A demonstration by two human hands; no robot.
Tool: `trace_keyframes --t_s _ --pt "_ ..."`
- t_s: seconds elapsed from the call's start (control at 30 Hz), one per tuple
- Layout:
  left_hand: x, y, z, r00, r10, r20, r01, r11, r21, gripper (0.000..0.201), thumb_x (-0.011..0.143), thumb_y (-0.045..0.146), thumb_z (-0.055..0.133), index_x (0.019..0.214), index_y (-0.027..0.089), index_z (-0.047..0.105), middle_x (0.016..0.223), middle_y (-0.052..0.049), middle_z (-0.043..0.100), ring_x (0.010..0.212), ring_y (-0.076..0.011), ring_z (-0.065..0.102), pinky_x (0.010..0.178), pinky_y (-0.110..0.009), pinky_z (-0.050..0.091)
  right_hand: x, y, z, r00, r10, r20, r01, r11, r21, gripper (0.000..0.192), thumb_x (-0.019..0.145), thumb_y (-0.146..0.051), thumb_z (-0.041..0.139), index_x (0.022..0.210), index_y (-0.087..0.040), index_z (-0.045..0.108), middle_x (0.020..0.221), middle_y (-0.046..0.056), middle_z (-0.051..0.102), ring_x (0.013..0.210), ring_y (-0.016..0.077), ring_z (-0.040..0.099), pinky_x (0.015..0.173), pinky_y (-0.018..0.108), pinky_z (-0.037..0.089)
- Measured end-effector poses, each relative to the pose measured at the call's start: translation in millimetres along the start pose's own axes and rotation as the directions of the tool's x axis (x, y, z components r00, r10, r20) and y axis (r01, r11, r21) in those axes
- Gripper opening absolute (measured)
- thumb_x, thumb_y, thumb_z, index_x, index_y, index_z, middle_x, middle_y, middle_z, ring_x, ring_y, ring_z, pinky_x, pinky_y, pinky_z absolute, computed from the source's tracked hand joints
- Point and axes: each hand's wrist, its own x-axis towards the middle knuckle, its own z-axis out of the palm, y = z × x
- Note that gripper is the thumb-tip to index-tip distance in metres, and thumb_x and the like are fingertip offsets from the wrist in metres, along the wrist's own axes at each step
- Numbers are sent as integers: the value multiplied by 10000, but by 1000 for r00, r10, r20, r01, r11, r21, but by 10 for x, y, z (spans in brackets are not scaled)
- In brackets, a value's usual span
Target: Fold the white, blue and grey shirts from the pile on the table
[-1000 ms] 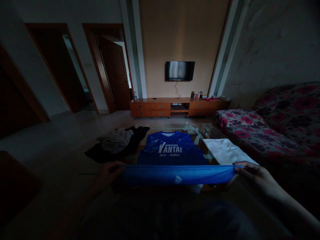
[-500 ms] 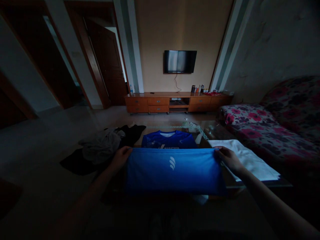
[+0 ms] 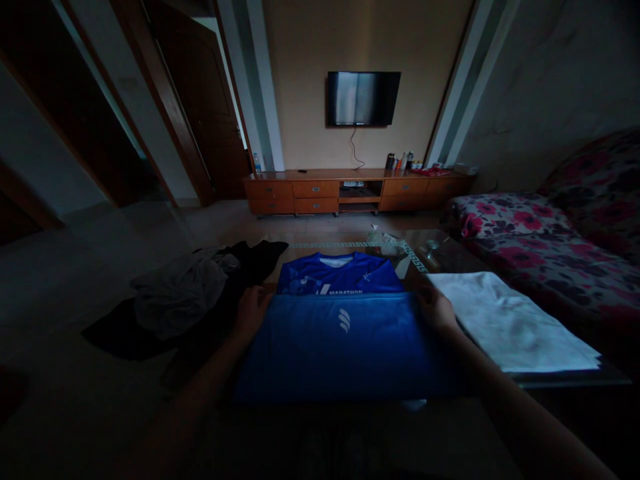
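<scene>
A blue T-shirt [image 3: 345, 268] lies on the glass table, its collar at the far side and white lettering reading "MARATHON" partly covered. Its hem part, lighter blue with a white wing-like mark, is folded up over the chest. My left hand [image 3: 253, 312] is closed on the left corner of the folded edge. At the opposite corner, my right hand [image 3: 436, 308] pinches the same edge. Between both hands the edge runs straight across. The near side of the shirt is in deep shadow.
Folded white cloth [image 3: 507, 323] lies to the right on the glass table [image 3: 550, 381]. Crumpled grey and black clothes [image 3: 183, 293] are heaped on the left. Beyond stand a low wooden cabinet [image 3: 315, 190] under a television [image 3: 364, 100], and a flowered sofa [image 3: 530, 227].
Both hands have lowered the folded edge from above the table down onto the shirt's chest. The view has tilted down and come a little closer.
</scene>
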Motion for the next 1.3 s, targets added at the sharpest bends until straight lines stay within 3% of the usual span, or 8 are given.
trace_keyframes --t_s 0.1,0.27,0.47,0.7,0.9,1.07,1.2,1.3 --pt "-90 158 -48 987 146 -65 -137 982 132 342 940 372 479 1129 139 643 1148 -164 621 1066 -307 591 968 -450 464 -125 -247 -120 986 -152 -66 139 975 -176 402 945 -329 477 1285 -141 580 1221 199 618 1116 338 577 948 477 472" --pt "-429 431 -124 897 368 244 -409 901 144 366 991 435 437 1119 211 697 1199 -127 656 1136 -300 578 1060 -463 393 -422 -516 -150 935 -260 242 324 904 -278 420 1019 -443 380 1275 -226 631 1291 146 622 1173 316 564 1008 491 435" --pt "-569 377 35 879 266 397 -390 878 276 571 1005 547 382 1497 272 474 1598 -62 409 1474 -296 335 1204 -497 239 -590 -494 96 935 -144 324 269 884 -383 652 1027 -573 259 1581 -236 332 1652 60 301 1529 281 201 1218 529 176" --pt "-649 683 -90 902 331 276 -423 800 425 502 1041 466 301 1360 228 607 1417 -112 586 1318 -291 508 1135 -478 351 -700 -740 16 963 -138 234 238 840 -488 574 1033 -422 256 1482 -151 489 1618 144 350 1507 304 246 1219 541 122" --pt "-909 495 -100 901 273 338 -394 841 370 527 1033 496 320 1494 296 481 1554 -62 470 1424 -285 423 1171 -491 331 -959 -713 37 939 -30 343 187 882 -433 683 1019 -587 216 1617 -258 232 1689 50 177 1550 298 126 1217 565 135" --pt "-1097 821 -9 878 387 280 -464 833 303 565 1040 469 291 1501 192 463 1586 -96 424 1492 -272 325 1224 -469 267 -1209 -1300 126 937 -109 331 242 887 -393 688 1030 -521 219 1585 -129 323 1683 135 154 1554 311 92 1229 545 70" --pt "-1293 1229 272 796 460 392 -561 804 195 554 1040 405 278 1525 179 424 1602 -85 403 1499 -246 317 1231 -452 260 -1492 -1872 325 813 -330 479 460 870 -180 646 1033 -445 252 1615 -167 241 1689 91 130 1556 264 115 1239 480 103" --pt "-1368 1315 448 799 416 434 -535 822 195 560 1014 339 313 1542 174 399 1618 -88 372 1507 -255 303 1228 -463 263 -1596 -1978 430 809 -318 494 453 874 -178 633 1028 -392 266 1609 -141 256 1686 97 128 1558 273 102 1238 481 84"
